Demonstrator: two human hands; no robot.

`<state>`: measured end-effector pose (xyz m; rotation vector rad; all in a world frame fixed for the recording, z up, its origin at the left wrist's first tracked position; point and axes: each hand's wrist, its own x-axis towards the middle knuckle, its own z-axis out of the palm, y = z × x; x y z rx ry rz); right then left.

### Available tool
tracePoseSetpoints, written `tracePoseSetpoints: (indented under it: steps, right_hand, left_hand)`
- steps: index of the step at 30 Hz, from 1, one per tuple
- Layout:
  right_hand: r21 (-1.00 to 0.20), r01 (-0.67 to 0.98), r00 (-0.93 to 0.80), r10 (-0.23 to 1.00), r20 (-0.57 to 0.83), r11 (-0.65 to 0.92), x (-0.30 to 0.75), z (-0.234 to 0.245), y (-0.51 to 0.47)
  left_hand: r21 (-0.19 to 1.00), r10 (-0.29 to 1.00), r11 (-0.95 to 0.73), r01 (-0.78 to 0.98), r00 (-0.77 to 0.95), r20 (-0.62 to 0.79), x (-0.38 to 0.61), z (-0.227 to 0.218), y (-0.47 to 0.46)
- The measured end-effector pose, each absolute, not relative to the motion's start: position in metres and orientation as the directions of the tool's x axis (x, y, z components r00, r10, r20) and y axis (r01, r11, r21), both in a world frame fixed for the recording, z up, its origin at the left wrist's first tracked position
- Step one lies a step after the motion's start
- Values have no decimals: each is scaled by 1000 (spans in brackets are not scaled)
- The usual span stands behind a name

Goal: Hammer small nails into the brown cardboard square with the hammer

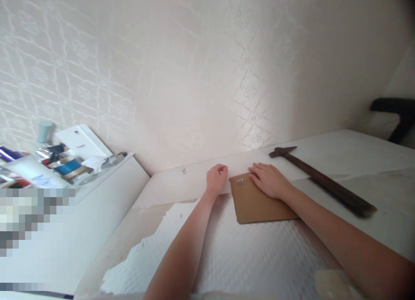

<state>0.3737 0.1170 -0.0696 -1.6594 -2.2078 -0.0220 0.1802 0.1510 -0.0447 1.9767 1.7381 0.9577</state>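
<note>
A flat brown board (259,210), which looks like cardboard or thin wood, lies on the white surface in front of me. Near its far left corner are small silvery bits (240,180) in a cluster, with a few dark dots beside them. My right hand (270,180) rests flat on the board's far right part, fingers stretched out. Just left of the board, my left hand (217,178) is closed with its fingers curled together; whatever it may hold is too small to name. To the right lies a hammer (319,176) with a dark head and wooden handle, apart from both hands.
Bubble-textured white sheeting (259,256) covers the near part of the tabletop (175,183). On the left, a higher white cabinet (106,213) carries a white box (82,140), a roll of blue tape (68,166) and clutter. A patterned wall (194,75) rises behind; a black chair part (394,105) stands right.
</note>
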Motion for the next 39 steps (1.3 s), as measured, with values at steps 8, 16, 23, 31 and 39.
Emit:
tracePoseSetpoints:
  steps: [8,16,23,31,39]
  right_hand:
    - [-195,933,-229,916,329,304,372,-68,118]
    - [-188,936,-223,915,337,298,370,-66,121]
    - [-192,938,-215,918,334,289,370,-65,121]
    - [-204,941,-192,924,330,269,369,-65,121]
    - [-213,939,-193,928,319,269,370,-64,122]
  left_hand:
    - [298,907,98,949,-208,366,90,-37,184]
    - [208,938,228,951,-272,216,16,-25,210]
    - [179,960,219,959,-245,138,8,-24,221]
    - [159,954,235,959,-259,153,9,-24,218]
    - [241,937,209,948,-264,228,20,-8,208]
